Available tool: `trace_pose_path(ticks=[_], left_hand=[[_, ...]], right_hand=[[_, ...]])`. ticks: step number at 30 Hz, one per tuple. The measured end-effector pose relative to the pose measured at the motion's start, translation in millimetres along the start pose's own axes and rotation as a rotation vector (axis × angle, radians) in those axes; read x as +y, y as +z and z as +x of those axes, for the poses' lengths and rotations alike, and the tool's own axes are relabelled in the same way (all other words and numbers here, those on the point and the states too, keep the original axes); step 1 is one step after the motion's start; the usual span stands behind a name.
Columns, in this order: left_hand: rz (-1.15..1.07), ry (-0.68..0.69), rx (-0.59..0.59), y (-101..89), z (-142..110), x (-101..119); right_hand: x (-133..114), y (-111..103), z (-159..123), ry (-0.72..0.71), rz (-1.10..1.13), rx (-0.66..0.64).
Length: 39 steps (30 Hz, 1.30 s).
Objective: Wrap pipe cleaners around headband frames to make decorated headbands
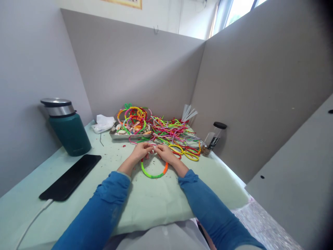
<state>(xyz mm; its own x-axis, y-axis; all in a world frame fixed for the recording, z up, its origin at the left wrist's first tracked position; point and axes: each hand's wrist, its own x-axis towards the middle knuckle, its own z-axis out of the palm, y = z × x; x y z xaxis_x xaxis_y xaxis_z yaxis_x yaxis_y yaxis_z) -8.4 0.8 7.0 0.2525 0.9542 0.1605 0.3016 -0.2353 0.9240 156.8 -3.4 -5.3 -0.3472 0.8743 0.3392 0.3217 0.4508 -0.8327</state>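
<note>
My left hand and my right hand meet fingertip to fingertip over the table. Between them they hold a ring of fuzzy pipe cleaners, green and yellow-green along the bottom with orange at the right. Its upper part is covered by my fingers, which are closed in a pinch on both sides. Just beyond my hands lies a heap of loose colourful pipe cleaners. Several yellow pipe cleaner loops rest close to my right hand.
A metal tray holds shells and finished-looking coloured rings. At left stand a teal bottle and a black phone on a white cable. White tissue lies behind. A clear black-lidded jar and white sticks are at right. Grey panels surround the table.
</note>
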Motion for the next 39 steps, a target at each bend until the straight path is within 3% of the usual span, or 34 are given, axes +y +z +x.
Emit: trace_pose_path(ticks=[39], left_hand=[[-0.197, -0.034, -0.007, 0.4, -0.9, 2.2]], right_hand=[[2.2, 0.6, 0.5, -0.025, -0.016, -0.001]])
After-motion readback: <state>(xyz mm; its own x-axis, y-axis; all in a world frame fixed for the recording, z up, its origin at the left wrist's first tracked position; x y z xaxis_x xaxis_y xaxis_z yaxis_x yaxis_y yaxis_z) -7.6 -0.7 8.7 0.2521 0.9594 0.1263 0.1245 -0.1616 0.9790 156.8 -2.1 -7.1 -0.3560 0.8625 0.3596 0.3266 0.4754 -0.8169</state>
